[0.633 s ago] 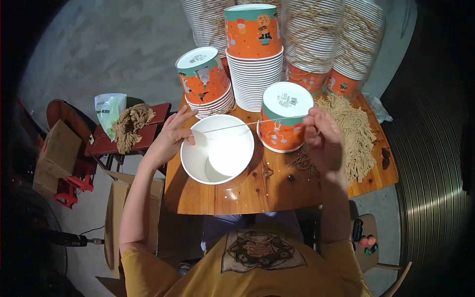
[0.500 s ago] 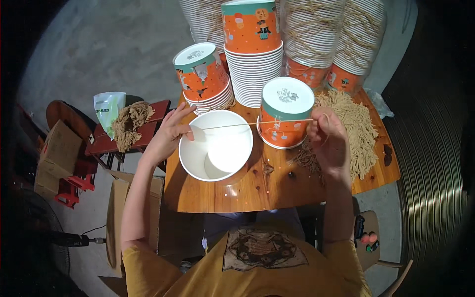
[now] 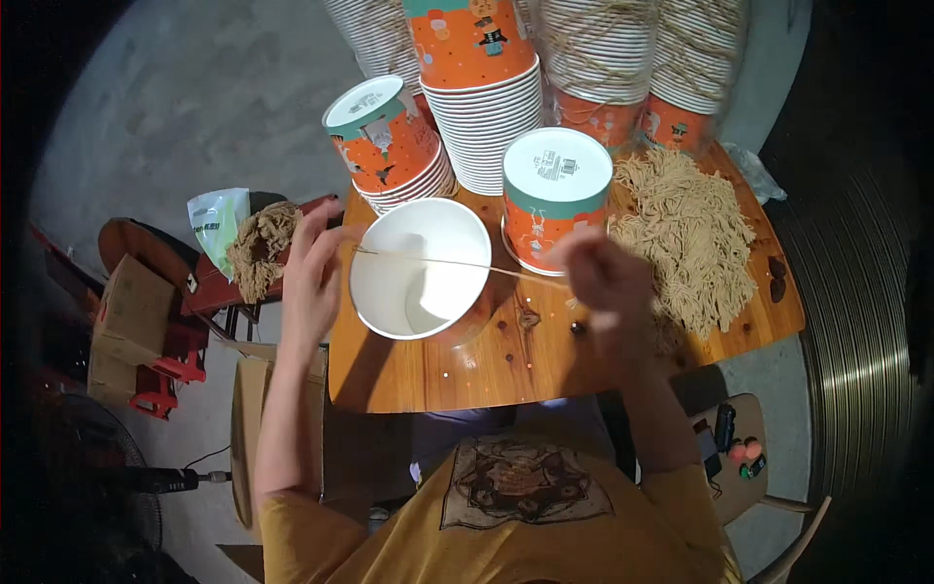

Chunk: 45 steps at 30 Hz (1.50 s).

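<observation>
Grey concrete floor [image 3: 195,107], wooden table [image 3: 486,360], red stool [image 3: 209,292].

left hand [image 3: 309,268] shifted outward, twine [image 3: 457,262] now stretched longer across bowl [image 3: 420,268]

Cup stacks [image 3: 486,107] crowd table's far edge, near edge [image 3: 467,380] bare

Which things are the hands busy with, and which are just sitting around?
In use: left hand, right hand, thin string stretched between them, white open cup.

Lying about: upside-down cup, cup stacks, string heap, cardboard box, wooden table.
</observation>
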### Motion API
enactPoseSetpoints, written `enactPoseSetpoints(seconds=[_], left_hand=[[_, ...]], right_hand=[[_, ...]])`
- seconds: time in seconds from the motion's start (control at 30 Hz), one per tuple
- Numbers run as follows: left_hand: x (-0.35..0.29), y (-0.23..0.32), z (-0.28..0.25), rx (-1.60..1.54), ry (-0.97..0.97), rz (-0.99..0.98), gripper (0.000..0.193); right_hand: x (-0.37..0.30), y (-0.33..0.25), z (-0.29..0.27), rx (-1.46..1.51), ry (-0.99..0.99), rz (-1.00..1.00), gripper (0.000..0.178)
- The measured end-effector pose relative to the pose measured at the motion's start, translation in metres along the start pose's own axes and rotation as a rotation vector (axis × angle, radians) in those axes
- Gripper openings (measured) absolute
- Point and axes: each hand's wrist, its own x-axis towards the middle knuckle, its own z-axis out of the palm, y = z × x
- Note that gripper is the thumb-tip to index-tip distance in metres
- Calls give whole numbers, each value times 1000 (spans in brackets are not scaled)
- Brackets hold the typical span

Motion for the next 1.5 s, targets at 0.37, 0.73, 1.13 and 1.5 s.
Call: enactPoseSetpoints(seconds=[0.37,0.73,1.13,1.5], left_hand=[[-13,85,31,-274,-484,-318,35],[-8,86,35,-332,-525,-389,46],[-9,86,35,-326,-534,-381,50],[-9,87,34,-376,-537,-407,52]], right_hand=[[-34,55,29,-331,-57,-68,9],[-25,67,27,-482,62,-177,10],[-22,62,29,-485,27,-123,8],[-16,65,36,-476,11,-158,8]])
